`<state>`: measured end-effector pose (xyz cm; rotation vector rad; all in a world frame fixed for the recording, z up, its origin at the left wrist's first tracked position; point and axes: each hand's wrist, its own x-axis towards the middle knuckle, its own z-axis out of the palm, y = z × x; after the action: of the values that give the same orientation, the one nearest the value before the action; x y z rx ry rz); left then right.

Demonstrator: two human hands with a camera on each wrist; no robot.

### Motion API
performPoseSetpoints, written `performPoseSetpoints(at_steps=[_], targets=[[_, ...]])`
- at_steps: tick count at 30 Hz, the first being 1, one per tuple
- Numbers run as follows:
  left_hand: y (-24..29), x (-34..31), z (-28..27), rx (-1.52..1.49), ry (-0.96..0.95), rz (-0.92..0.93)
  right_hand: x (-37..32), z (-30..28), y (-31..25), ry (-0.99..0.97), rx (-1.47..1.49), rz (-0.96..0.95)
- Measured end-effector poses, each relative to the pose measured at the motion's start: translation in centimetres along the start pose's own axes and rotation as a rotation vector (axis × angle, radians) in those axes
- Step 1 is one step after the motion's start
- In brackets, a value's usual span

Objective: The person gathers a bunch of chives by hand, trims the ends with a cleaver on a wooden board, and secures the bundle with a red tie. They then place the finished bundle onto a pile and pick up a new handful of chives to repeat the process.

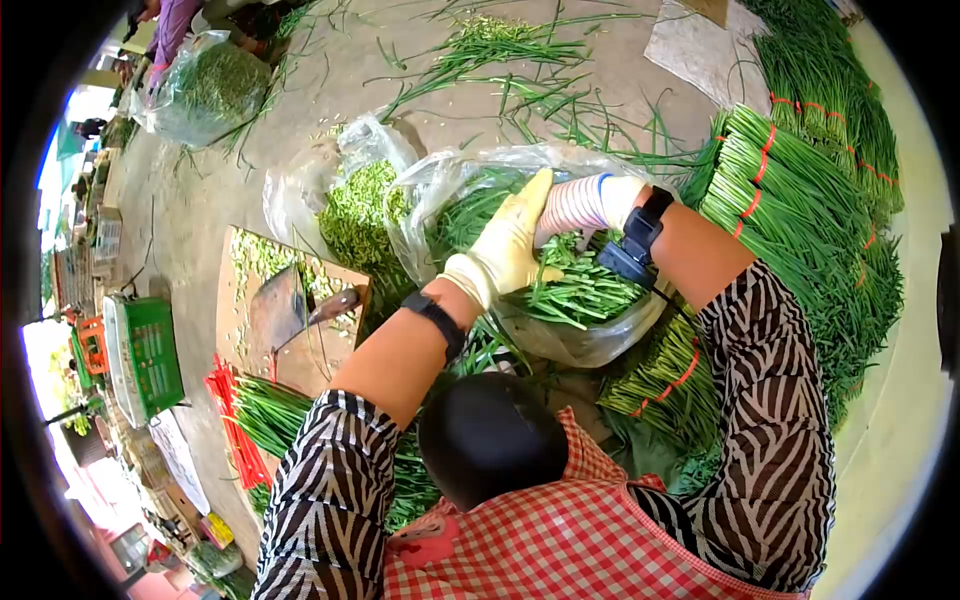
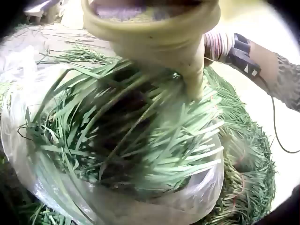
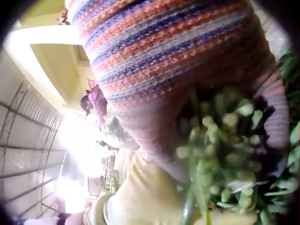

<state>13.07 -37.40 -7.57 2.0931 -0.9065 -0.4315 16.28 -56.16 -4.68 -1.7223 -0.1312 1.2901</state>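
A bunch of green chives (image 1: 585,290) with pale cut ends lies over a clear plastic bag (image 1: 570,350) full of greens. My right hand (image 1: 585,205), in a striped knit glove, grips the bunch; the cut ends (image 3: 225,154) face the camera in the right wrist view. My left hand (image 1: 505,245), in a yellow glove, holds the same bunch from the left, its thumb low across the stalks. In the left wrist view, loose leaves (image 2: 89,122) spread below the yellow glove (image 2: 159,51). The right palm is hidden.
Banded chive bundles (image 1: 770,180) are piled at right, another bundle (image 1: 665,375) nearer. A cleaver (image 1: 280,305) lies on a cutting board (image 1: 235,340) at left. Behind it sits a bag of chopped pieces (image 1: 300,190). Red ties (image 1: 235,420) and a green crate (image 1: 145,355) are farther left.
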Motion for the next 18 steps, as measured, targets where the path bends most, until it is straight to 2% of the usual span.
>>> performPoseSetpoints(at_steps=[2,4,5,7,8,9,10,11,14,15,17,18], targets=[[0.9,-0.1,-0.2,-0.050,0.026,0.015,-0.8,-0.2,-0.6,-0.101,0.003,-0.051],[1.9,0.0,-0.9,-0.168,0.035,-0.002,-1.4,-0.3,0.0,-0.100,0.030,-0.078],[1.9,0.1,-1.2,-0.172,0.016,-0.060,-1.9,-0.5,1.5,-0.094,-0.203,-0.341],[1.6,0.3,-1.8,-0.183,-0.015,-0.175,-3.0,-0.9,4.3,0.159,-0.724,-0.874],[0.5,0.2,-1.2,-0.262,0.053,-0.153,-2.0,-0.2,6.8,-0.009,0.163,-0.725],[-0.4,0.1,-1.1,-0.245,0.089,-0.152,-0.7,0.8,8.9,-0.178,1.030,-0.475],[-0.7,0.0,-1.4,-0.397,0.043,-0.215,-2.2,1.6,8.2,-0.019,0.987,-0.499],[-1.0,-0.2,-1.4,-0.549,-0.005,-0.280,-1.7,1.9,9.7,-0.071,1.024,-0.579],[-3.1,-0.2,-0.2,-0.511,0.006,-0.207,-3.6,5.2,7.3,0.319,0.640,-0.550],[-2.1,0.0,-0.7,-0.518,0.003,-0.286,-2.9,6.1,8.2,0.417,0.611,-0.632],[-3.6,0.0,-0.2,-0.479,0.080,-0.244,-3.1,8.1,6.8,0.607,0.596,-0.604],[-3.5,0.1,-0.4,-0.560,0.066,-0.283,-2.7,8.6,6.9,0.830,0.158,-0.547]])
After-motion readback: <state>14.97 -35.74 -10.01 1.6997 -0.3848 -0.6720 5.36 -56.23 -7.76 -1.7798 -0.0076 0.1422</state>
